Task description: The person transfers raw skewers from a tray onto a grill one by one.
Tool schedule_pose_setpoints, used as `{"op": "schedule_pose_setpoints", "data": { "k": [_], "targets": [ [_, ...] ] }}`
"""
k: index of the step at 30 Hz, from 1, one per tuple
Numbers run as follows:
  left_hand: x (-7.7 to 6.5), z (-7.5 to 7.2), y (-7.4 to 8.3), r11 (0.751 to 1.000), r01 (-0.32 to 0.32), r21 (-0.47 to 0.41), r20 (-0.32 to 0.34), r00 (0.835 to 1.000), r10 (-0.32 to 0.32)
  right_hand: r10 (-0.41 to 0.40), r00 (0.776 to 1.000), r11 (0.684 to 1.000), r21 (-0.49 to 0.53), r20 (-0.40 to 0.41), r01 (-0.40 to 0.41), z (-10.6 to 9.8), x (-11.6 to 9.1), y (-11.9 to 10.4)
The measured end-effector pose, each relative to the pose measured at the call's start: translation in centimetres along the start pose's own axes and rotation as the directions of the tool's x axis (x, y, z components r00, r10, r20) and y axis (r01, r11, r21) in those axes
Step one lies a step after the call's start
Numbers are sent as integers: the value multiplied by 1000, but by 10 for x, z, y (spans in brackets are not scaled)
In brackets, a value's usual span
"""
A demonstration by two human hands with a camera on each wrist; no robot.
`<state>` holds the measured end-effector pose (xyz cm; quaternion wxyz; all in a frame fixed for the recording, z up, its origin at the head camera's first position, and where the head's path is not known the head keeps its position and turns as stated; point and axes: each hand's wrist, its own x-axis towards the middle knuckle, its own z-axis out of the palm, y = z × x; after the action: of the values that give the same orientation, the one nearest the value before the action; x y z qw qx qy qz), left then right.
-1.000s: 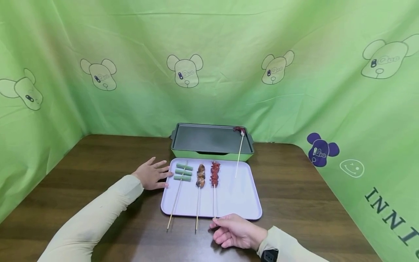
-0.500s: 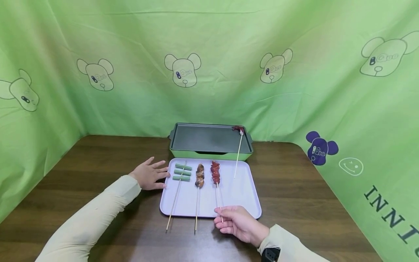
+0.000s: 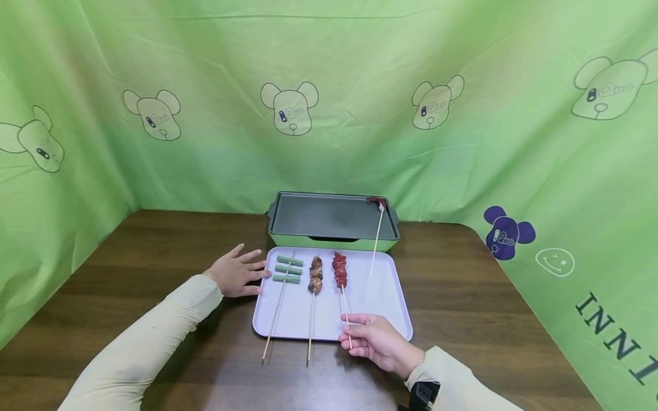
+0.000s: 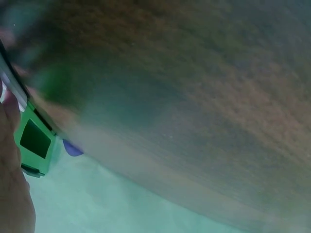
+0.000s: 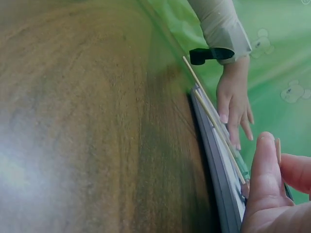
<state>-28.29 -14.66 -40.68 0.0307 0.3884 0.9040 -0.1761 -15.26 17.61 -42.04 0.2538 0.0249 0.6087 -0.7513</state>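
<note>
My right hand point(image 3: 377, 341) pinches the lower stick of a red meat skewer point(image 3: 340, 270) between thumb and fingers, over the front edge of a pale lilac tray point(image 3: 382, 311). In the right wrist view, thumb and finger meet on the stick's end. Fingers spread, my left hand point(image 3: 238, 274) rests at the tray's left rim. On the tray lie a green vegetable skewer point(image 3: 287, 270) and a browned meat skewer point(image 3: 315, 275), their sticks jutting past the front edge. The left wrist view shows only part of the left hand point(image 4: 12, 160), at its left edge.
Behind the tray stands a green grill with a dark flat plate point(image 3: 324, 217). A dark red skewer point(image 3: 377, 204) lies on its right side, the stick slanting down over the tray. Brown wooden tabletop point(image 3: 462, 302) surrounds them, with a green printed curtain point(image 3: 354, 142) behind.
My right hand has moved forward and slightly right with the red meat skewer's stick end, so that the stick now slants. The left hand has stayed in place.
</note>
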Motion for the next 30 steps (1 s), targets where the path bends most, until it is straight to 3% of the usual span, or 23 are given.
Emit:
{"op": "schedule_pose_setpoints", "data": {
  "k": [7, 20, 30],
  "targets": [
    [0, 1, 0, 1000, 7, -11, -9, 1000, -7, -5, 1000, 1000, 13, 8, 5, 2, 4, -1],
    [-1, 1, -1, 991, 19, -131, 25, 1000, -16, 3, 1000, 999, 38, 19, -4, 1, 5, 0],
    [0, 3, -4, 996, 13, -85, 1, 1000, -13, 10, 1000, 1000, 7, 25, -10, 5, 1, -3]
  ]
}}
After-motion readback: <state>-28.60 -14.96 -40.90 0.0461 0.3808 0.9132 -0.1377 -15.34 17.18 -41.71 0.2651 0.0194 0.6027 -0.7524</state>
